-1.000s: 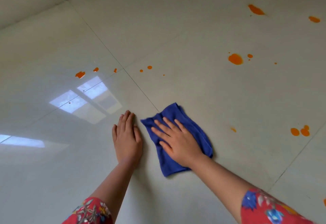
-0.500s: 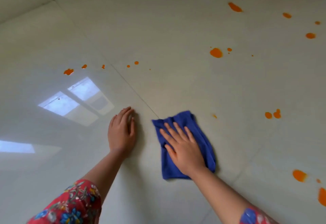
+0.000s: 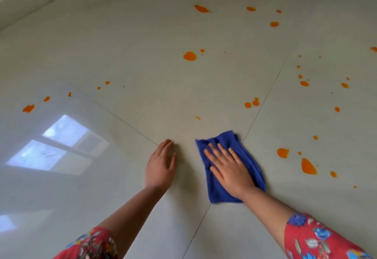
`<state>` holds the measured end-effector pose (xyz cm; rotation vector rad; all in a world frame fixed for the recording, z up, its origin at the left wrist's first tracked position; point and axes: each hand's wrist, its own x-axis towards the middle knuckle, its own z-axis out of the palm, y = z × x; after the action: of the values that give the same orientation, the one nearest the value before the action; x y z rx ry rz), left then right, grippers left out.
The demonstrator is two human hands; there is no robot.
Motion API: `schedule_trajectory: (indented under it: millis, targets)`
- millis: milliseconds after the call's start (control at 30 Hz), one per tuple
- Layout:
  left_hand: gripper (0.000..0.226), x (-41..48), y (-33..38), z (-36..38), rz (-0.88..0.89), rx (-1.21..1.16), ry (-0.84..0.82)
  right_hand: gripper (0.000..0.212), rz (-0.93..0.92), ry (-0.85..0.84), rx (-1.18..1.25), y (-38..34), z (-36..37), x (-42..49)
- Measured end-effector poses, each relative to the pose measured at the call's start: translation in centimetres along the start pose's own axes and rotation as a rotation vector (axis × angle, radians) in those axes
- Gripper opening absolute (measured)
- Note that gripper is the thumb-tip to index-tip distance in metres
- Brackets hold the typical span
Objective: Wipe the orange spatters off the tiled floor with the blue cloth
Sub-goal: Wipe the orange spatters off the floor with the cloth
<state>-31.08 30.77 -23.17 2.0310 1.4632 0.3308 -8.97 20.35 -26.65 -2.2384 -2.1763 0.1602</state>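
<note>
Lengthwise, blue cloth (image 3: 242, 146) runs near-to-far beside a grout line; right hand (image 3: 230, 169) flat, fingers spread, pressing it; left hand (image 3: 161, 169) flat on floor (image 3: 142, 54).

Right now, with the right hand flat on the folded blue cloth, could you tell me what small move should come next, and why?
Probably slide the folded blue cloth forward under the flat right hand onto the small orange fleck: it lies close beyond the cloth's far edge, uncovered, while the left hand rests on the pale tiled floor.
</note>
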Motion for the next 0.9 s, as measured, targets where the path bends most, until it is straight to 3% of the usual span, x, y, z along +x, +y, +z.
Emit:
schedule_trajectory:
  millis: [67, 100, 133, 233, 300, 400, 500, 567, 667, 733, 800, 900]
  targets:
    - [0.045, 0.1, 0.2, -0.4, -0.012, 0.020, -0.047, 0.055, 0.225, -0.024, 0.069, 0.2, -0.4, 3.0]
    - [0.045, 0.3, 0.3, -0.6, -0.008, 0.040, -0.067, 0.055, 0.240, -0.049, 0.087, 0.0, -0.6, 4.3]
    - [0.045, 0.2, 0.6, -0.9, -0.002, 0.072, -0.093, 0.056, 0.172, -0.085, 0.078, 0.1, -0.9, 5.0]
    - [0.044, 0.2, 1.2, -2.7, 0.025, 0.144, -0.170, 0.060, -0.303, -0.225, -0.067, 3.1, -1.5, 3.5]
    - [0.044, 0.2, 2.1, -4.2, 0.035, 0.194, -0.223, 0.066, -0.470, -0.292, -0.132, 5.9, -2.8, 2.3]
    - [0.042, 0.1, 3.9, -6.8, 0.012, 0.224, -0.310, 0.073, -0.280, -0.377, -0.014, 7.2, -3.5, 2.4]
    - [0.039, 0.1, 5.1, -9.8, -0.012, 0.231, -0.367, 0.061, -0.051, -0.292, 0.070, 4.8, -3.8, 5.0]
    - [0.038, 0.5, 5.7, -11.5, -0.031, 0.241, -0.384, 0.059, -0.081, -0.294, 0.103, 2.8, -3.7, 5.0]
    - [0.037, 1.2, 5.3, -13.3, -0.056, 0.297, -0.450, 0.060, -0.393, -0.297, 0.061, 1.3, -2.7, 1.7]
    - [0.035, 1.3, 4.1, -14.1, -0.092, 0.313, -0.484, 0.055, -0.462, -0.307, 0.067, 2.6, -2.4, 0.0]
    - [0.034, 1.6, 2.6, -14.1, -0.119, 0.317, -0.485, 0.054, -0.427, -0.277, 0.054, 4.4, -2.3, 0.3]
    - [0.034, 2.4, 0.4, -13.0, -0.128, 0.319, -0.495, 0.059, -0.143, -0.260, 0.086, 5.6, -2.5, 2.8]
